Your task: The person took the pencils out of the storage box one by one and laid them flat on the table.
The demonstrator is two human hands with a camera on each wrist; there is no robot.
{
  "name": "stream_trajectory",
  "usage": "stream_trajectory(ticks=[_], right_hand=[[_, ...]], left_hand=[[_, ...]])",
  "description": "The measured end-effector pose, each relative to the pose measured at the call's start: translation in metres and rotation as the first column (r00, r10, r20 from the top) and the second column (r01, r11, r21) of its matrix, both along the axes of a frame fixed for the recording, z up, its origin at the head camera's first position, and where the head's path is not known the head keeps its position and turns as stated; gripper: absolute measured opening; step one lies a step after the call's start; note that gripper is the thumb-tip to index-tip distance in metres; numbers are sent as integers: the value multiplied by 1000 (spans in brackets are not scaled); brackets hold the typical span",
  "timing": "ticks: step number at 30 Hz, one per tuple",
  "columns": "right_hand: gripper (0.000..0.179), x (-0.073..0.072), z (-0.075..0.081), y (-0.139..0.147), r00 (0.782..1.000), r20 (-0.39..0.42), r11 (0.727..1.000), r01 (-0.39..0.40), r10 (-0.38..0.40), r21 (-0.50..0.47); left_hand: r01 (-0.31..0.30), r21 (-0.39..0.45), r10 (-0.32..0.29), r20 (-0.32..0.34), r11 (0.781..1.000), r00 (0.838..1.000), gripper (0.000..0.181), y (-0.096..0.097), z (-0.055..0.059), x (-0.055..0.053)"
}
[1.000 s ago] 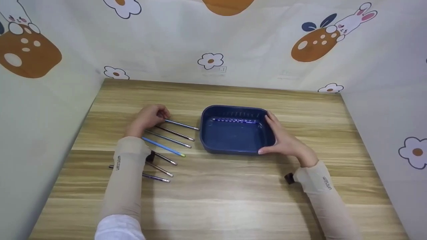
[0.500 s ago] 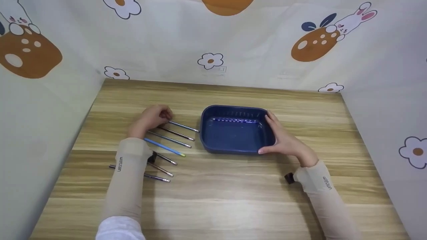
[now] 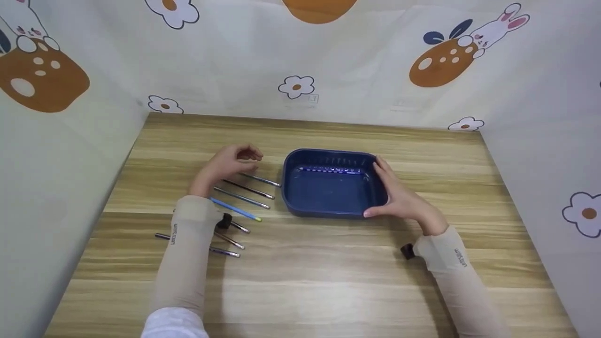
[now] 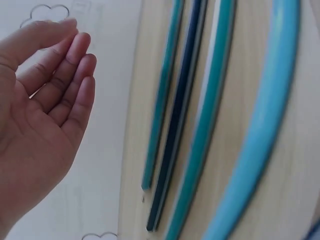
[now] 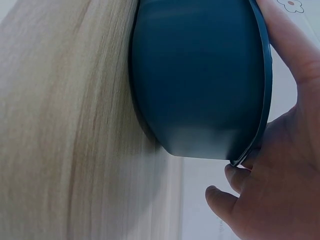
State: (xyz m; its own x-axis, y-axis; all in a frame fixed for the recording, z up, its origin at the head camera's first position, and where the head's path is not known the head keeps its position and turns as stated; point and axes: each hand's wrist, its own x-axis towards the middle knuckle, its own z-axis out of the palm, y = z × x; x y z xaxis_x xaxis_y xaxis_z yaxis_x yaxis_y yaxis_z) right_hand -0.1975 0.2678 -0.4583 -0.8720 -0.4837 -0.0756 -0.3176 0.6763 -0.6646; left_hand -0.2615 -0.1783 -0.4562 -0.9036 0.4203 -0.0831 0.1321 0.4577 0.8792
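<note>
My left hand [image 3: 235, 162] hovers over the far end of a row of pencils, fingers loosely bent and nothing between them. Just under it lies the farthest pencil [image 3: 263, 179], dark teal, its end close to a navy plastic box [image 3: 335, 215]. A light blue pencil [image 3: 237, 210] stands out among the darker ones; the left wrist view has it as the widest blue pencil [image 4: 270, 105]. My right hand [image 3: 404, 199] grips the box's right end, thumb at the front corner and fingers at the back. Inside, a purple patterned pencil [image 3: 331, 170] lies along the back wall.
Several more pencils, among them a dark one [image 3: 225, 252], lie nearer the front, partly hidden by my left forearm. The wood-grain table [image 3: 328, 281] ends at a printed cloth [image 3: 235, 84] behind and on both sides.
My left hand has moved right and slightly back, away from the farthest pencil, and its fingers have loosened. That pencil's end has shifted slightly toward the front. The right hand and box stay put.
</note>
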Motion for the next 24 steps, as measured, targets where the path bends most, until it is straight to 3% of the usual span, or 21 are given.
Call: stream_trajectory(ticks=[3,7,19,24], right_hand=[[127,1,0,0,1000,-2,1000,-9,9,-12],[127,1,1,0,1000,-1,1000,-12,12,-17],[127,0,-1,1,1000,-10,1000,-11,11,-21],[127,0,0,1,1000,-1,1000,-7,7,-18]], left_hand=[[32,86,-33,2,996,999,33,10,5,2],[74,135,-71,-33,988,997,33,25,12,6],[193,60,-181,-169,979,969,28,75,29,12],[224,0,-221,-174,975,960,28,96,31,10]])
